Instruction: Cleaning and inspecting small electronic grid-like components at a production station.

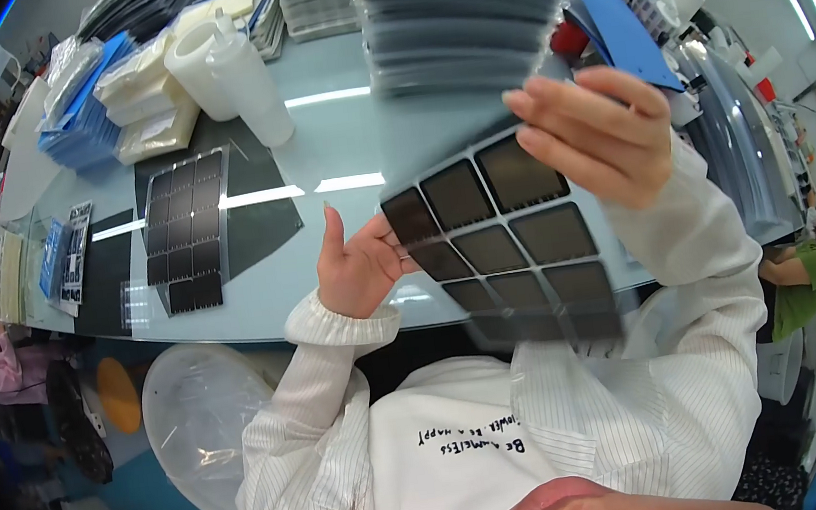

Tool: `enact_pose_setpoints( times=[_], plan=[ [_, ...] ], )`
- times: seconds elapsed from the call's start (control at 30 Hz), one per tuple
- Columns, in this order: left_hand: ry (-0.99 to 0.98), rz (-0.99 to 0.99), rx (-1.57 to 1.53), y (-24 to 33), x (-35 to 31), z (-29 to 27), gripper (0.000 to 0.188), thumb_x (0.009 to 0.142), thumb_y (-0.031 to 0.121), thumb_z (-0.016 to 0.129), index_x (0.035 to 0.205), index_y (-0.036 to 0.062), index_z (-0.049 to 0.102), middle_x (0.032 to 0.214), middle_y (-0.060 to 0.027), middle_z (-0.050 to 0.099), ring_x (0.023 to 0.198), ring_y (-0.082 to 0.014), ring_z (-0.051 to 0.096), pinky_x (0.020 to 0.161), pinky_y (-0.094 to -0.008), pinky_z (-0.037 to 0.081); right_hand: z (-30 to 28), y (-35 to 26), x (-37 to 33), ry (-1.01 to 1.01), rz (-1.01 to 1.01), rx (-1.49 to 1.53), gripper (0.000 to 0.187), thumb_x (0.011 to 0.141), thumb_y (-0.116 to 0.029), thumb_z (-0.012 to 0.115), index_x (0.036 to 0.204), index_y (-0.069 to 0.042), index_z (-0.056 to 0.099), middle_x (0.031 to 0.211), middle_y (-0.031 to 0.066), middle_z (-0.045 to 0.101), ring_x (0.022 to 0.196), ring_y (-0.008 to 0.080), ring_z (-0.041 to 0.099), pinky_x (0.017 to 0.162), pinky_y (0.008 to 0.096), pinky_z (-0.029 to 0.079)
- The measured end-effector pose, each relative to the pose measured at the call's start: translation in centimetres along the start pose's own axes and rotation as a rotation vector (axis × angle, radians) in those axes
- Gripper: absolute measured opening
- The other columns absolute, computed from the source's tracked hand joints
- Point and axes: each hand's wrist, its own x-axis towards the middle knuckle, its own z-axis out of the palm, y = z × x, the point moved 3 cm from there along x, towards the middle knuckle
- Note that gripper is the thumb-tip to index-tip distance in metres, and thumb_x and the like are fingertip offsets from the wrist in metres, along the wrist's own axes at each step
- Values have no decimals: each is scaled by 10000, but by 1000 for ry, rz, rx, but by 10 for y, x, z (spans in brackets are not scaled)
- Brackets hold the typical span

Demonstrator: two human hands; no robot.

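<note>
A clear sheet bearing rows of dark rectangular panels (505,178) hangs tilted in front of me, its lower end blurred. My right hand (605,127) is closed on its upper right corner, fingers bent over the edge. Beside the sheet's left edge, my left hand (364,265) is turned palm up with the thumb apart. Its fingertips pass partly behind the sheet, so I cannot tell whether they touch it. Farther left, a similar dark-panelled sheet (188,220) lies flat on a dark mat (267,211) on the glass-topped table (335,142).
A tall stack of clear-wrapped sheets (471,16) stands behind my right hand. White plastic bottles (247,82) and wrapped bundles (144,99) occupy the back left. A large plastic-lined bin (201,430) stands below the table's front edge. Other people (799,281) are at both sides.
</note>
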Motion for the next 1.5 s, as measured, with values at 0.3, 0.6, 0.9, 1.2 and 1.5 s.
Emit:
enact_pose_setpoints(
  times=[0.3, 0.6, 0.9, 1.2, 1.5],
  plan=[
    [425, 229, 491, 0, -27, 26, 307, 976, 143, 411, 1205, -43, 493, 1116, -108, 601, 945, -106, 579, 812, -223, 449, -11, -56, -53, -29, 401, 173, 149, 790, -101, 640, 925, -43, 613, 959, 121, 695, 1033, 257, 546, 786, 341, 471],
    [435, 239, 714, 16, -29, 55, 323, 976, 126, 404, 1200, -92, 484, 1059, -130, 616, 929, -152, 594, 811, -241, 458, 15, -85, -93, 92, 1452, 760, 368, 875, -124, 590, 1200, 33, 514, 1103, 171, 627, 818, 198, 637, 777, 292, 478],
    [558, 264, 975, 21, -32, 31, 284, 953, 126, 469, 1135, -81, 538, 894, -50, 627, 764, -67, 530, 695, -190, 415, 29, -121, -106, -88, 1848, 1565, 204, 923, -146, 545, 814, 23, 578, 658, 36, 560, 540, 114, 567, 505, 234, 436],
    [624, 216, 967, 42, -30, 25, 251, 922, 94, 519, 1128, -47, 549, 693, -48, 596, 522, -96, 533, 463, -205, 402, 16, -119, -103, -49, 1851, 1375, 228, 898, -139, 589, 732, 17, 575, 630, 48, 584, 508, 118, 565, 484, 228, 413],
    [613, 180, 1005, 45, -20, 37, 201, 894, 38, 552, 1067, -59, 581, 689, -79, 603, 522, -100, 546, 476, -206, 423, 6, -119, -117, -111, 1798, 1411, 233, 898, -136, 589, 714, 1, 547, 636, 68, 602, 491, 129, 572, 471, 229, 423]
  ],
)
